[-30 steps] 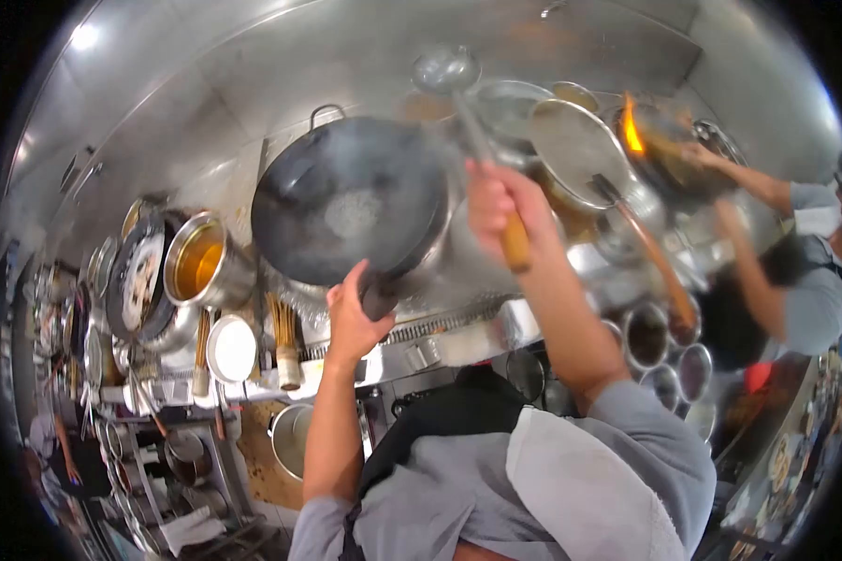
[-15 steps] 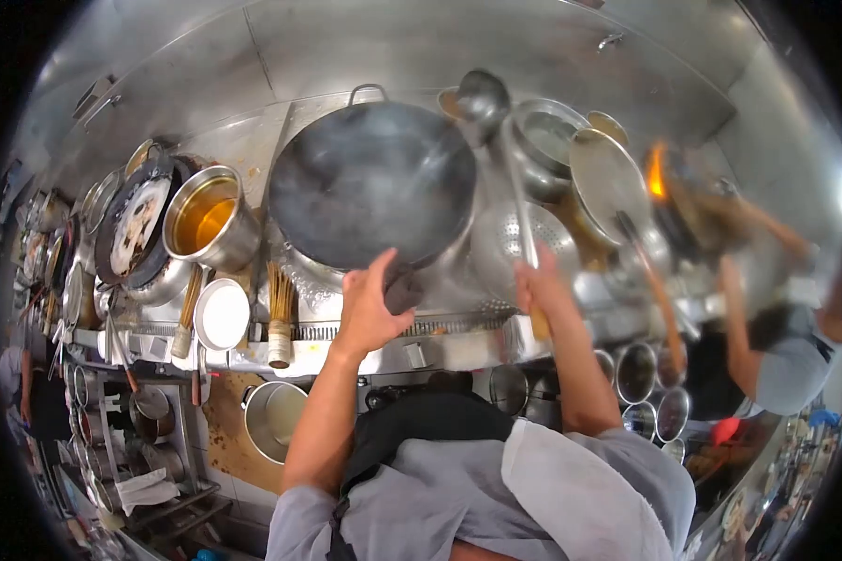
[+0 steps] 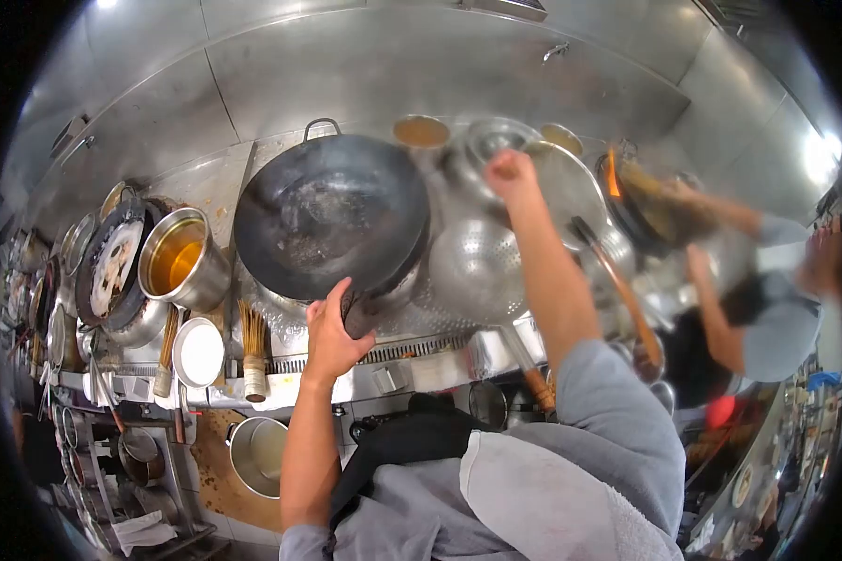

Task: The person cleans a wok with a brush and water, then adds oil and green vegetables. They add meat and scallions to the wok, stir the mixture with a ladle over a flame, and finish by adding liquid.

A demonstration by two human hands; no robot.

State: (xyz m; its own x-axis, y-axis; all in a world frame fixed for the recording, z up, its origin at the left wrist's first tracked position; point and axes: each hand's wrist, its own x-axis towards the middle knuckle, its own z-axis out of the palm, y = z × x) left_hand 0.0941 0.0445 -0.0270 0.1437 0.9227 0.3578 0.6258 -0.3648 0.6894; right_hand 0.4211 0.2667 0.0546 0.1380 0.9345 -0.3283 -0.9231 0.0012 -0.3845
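A large black wok (image 3: 281, 234) sits on the stove, its base inside coated with a little shiny liquid. My left hand (image 3: 332, 337) is at the near rim, thumb and forefinger curled around the spot opposite the far loop handle; the near handle itself is mostly covered. Farther right, my right hand (image 3: 513, 176) is a blurred fist reaching over a metal pot (image 3: 454, 168). The ladle it held in the earlier view is mostly hidden behind the hand. A perforated strainer (image 3: 477, 271) with a wooden handle lies below that forearm.
Left of the wok stand a metal pot of amber oil (image 3: 178, 266), a white bowl (image 3: 198, 352) and bamboo brushes (image 3: 253, 346). A bowl of brownish liquid (image 3: 421, 131) is behind. At right, another person's arm (image 3: 730, 210) works near a flame (image 3: 613, 173).
My right hand has moved up and away, to above the metal pot. Steam over the wok has thinned. The view has shifted; my left hand keeps its place at the wok's rim.
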